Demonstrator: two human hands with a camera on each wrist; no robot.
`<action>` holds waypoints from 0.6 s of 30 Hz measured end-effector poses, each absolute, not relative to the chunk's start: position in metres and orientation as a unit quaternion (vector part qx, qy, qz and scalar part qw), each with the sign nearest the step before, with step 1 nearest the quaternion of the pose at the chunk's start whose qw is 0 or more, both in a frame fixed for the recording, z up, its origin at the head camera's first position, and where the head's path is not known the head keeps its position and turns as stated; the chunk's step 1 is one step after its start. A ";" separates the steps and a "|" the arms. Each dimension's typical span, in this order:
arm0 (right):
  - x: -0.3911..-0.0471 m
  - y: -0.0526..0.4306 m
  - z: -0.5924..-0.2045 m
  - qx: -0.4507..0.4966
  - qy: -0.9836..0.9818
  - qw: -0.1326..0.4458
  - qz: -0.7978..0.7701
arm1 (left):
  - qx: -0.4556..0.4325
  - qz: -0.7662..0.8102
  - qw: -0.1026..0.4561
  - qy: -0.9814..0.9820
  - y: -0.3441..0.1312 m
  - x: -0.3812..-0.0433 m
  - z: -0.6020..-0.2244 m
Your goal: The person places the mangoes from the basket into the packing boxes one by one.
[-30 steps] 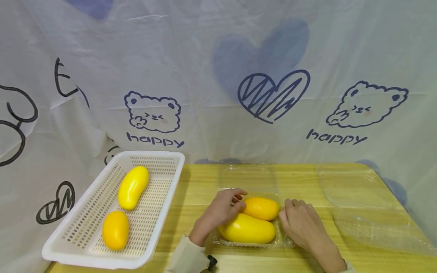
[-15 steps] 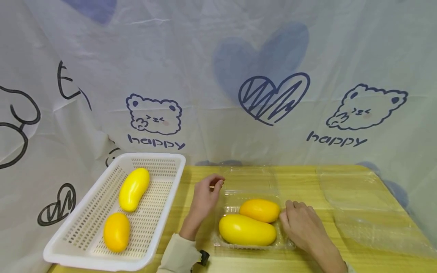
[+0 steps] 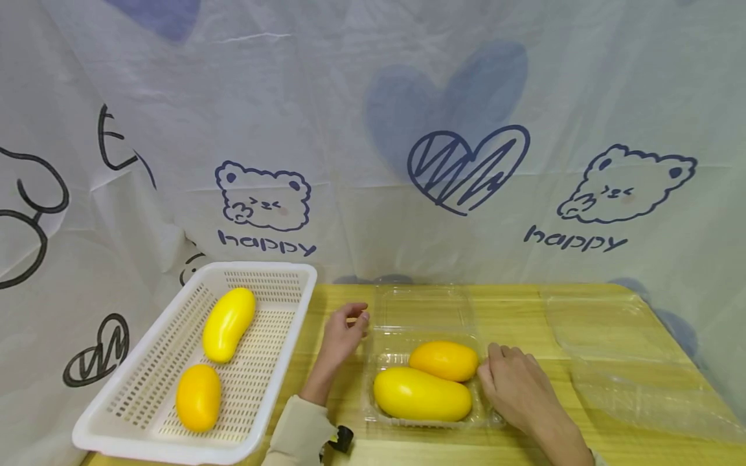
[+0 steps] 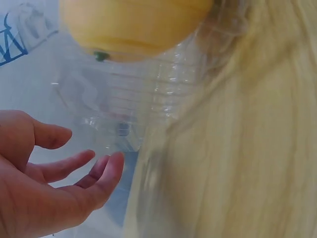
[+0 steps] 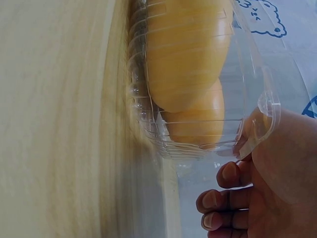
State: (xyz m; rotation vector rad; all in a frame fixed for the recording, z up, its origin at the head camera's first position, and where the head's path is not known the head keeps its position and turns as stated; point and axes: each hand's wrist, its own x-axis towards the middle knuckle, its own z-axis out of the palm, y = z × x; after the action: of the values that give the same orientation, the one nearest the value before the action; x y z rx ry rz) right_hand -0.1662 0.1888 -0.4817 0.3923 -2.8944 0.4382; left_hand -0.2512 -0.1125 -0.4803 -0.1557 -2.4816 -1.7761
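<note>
A clear plastic clamshell container [image 3: 431,424] stands on the wooden table with its lid [image 3: 424,309] folded back. Two mangoes lie inside it: a larger yellow mango [image 3: 422,393] in front and an orange mango [image 3: 445,360] behind. My right hand [image 3: 519,388] pinches the container's right rim between thumb and curled forefinger, seen closer in the right wrist view. To the left of the container my left hand [image 3: 342,335] hovers with fingers loosely bent and nothing in them. The left wrist view has this hand [image 4: 54,193] apart from the container wall.
On the left stands a white slotted basket [image 3: 285,362] holding a yellow mango [image 3: 229,325] and an orange mango [image 3: 198,397]. More clear plastic containers [image 3: 629,362] lie at the table's right side. A printed cloth [image 3: 361,162] hangs behind the table.
My left hand has let go of the orange mango in the container and moved left, out past the container's side. The right hand keeps its place at the rim.
</note>
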 end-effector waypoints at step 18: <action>-0.164 0.189 -0.478 0.138 -0.975 0.077 0.155 | -0.018 -0.729 -0.102 -0.677 -0.105 -0.266 -0.502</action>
State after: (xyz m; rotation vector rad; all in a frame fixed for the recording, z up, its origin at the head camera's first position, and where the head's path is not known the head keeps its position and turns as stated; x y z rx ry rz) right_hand -0.1639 0.1894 -0.4778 0.4148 -2.9215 0.4645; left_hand -0.2657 -0.1046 -0.5021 -0.0589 -2.2763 -2.4523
